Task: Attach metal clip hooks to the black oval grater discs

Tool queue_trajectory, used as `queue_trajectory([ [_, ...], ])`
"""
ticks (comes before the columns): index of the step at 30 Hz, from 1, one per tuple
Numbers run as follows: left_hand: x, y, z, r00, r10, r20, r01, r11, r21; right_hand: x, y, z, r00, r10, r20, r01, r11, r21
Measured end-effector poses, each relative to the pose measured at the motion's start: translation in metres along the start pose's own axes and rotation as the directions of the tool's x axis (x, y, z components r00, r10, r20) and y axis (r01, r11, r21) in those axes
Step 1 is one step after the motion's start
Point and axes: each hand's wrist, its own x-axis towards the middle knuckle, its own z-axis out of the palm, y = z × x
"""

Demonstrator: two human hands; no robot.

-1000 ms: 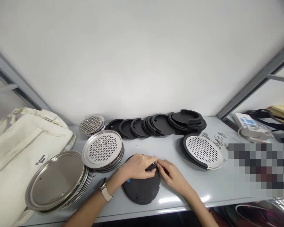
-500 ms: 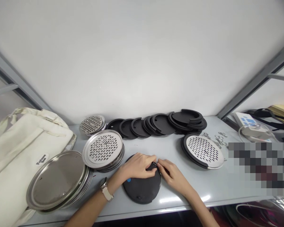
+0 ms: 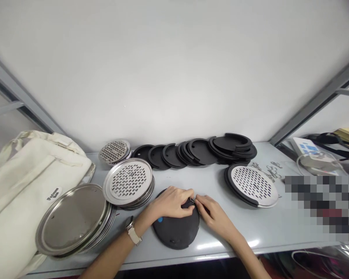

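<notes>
A black round disc (image 3: 177,232) with a blue dot lies on the shelf in front of me. My left hand (image 3: 174,202) rests over its far part, thumb and forefinger closed at the rim. Between the two hands a small metal clip (image 3: 192,200) shows at the disc's far right edge. My right hand (image 3: 211,213) pinches the clip from the right, fingertips together; most of the clip is hidden by the fingers. To the right sits a perforated metal grater plate (image 3: 253,186) in a black holder, with loose metal clips (image 3: 273,172) behind it.
Stacked metal lids (image 3: 72,221) and grater plates (image 3: 128,182) stand at left, beside a cream bag (image 3: 20,193). Several black holders (image 3: 203,152) line the wall. A white box (image 3: 311,153) with a cable is at right. The shelf's front edge (image 3: 209,255) runs close below the disc.
The whole view has shifted slightly. Both hands stay at the disc's far right rim, with only slight finger movement at the clip.
</notes>
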Motion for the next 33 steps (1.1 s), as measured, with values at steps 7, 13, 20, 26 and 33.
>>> queue_trajectory([
  [7, -0.0002, -0.0001, 0.0007, 1.0, -0.001, 0.004, 0.001, 1.0, 0.003, -0.0035, -0.0018, 0.0064, 0.998, -0.008, -0.069, 0.006, 1.0, -0.028],
  [13, -0.0001, -0.0005, -0.0003, 1.0, -0.01, 0.013, 0.01, 1.0, -0.01, -0.0049, -0.0035, 0.0097, 0.994, -0.021, -0.111, 0.017, 0.999, -0.041],
  [20, -0.0012, 0.002, -0.0008, 0.999, -0.042, 0.006, 0.042, 0.999, -0.028, -0.0046, -0.0027, 0.0068, 0.994, -0.024, -0.102, 0.023, 1.0, -0.018],
  [26, -0.0008, 0.0017, 0.0002, 0.999, -0.032, -0.008, 0.032, 0.999, -0.042, -0.0045, -0.0027, 0.0059, 0.994, -0.029, -0.109, 0.026, 0.999, -0.031],
  [33, -0.0013, 0.0024, -0.0003, 0.999, -0.04, 0.008, 0.041, 0.998, -0.046, -0.0047, -0.004, 0.0072, 0.991, -0.031, -0.133, 0.027, 0.999, -0.032],
])
